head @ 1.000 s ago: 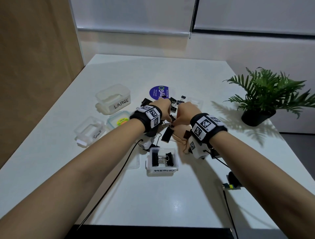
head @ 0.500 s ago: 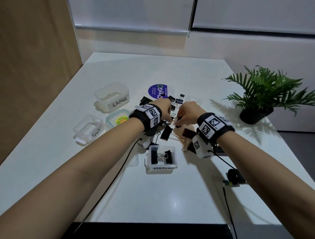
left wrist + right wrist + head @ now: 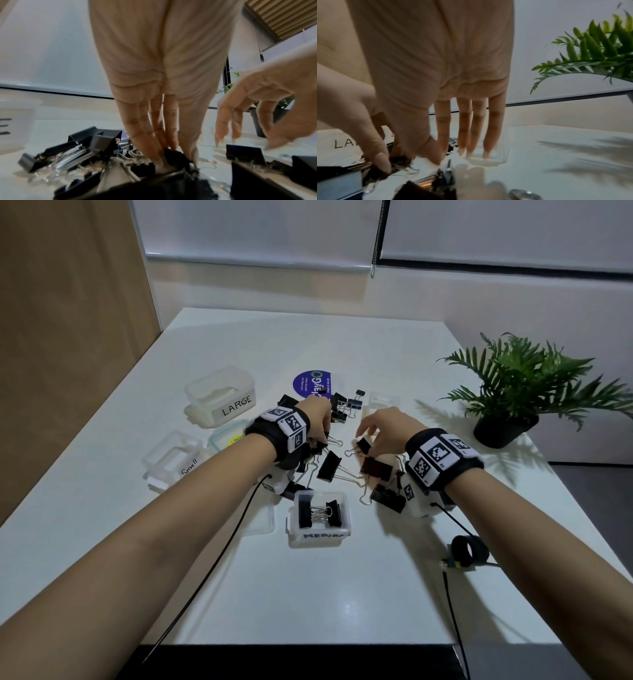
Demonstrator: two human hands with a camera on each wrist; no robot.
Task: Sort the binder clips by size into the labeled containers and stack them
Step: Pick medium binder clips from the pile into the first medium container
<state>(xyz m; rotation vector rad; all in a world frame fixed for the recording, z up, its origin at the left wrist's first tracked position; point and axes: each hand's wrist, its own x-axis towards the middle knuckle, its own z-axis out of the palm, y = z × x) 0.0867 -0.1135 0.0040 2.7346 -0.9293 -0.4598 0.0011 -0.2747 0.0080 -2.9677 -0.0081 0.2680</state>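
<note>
Two clips [image 3: 318, 513] are already sorted into the medium container [image 3: 320, 537], while a black clip [image 3: 175, 155] in the pile [image 3: 330, 467] on the surface [image 3: 342, 594] is pinched by the left hand [image 3: 317, 419], the right hand [image 3: 387, 428] held slack and empty, so a clean lift toward the fitting label is called for.

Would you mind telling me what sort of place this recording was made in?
Most likely an office or meeting room: a plain white table, roller blinds drawn along the back wall, a potted plant at the right, and stationery, namely binder clips and a LARGE container.
</note>
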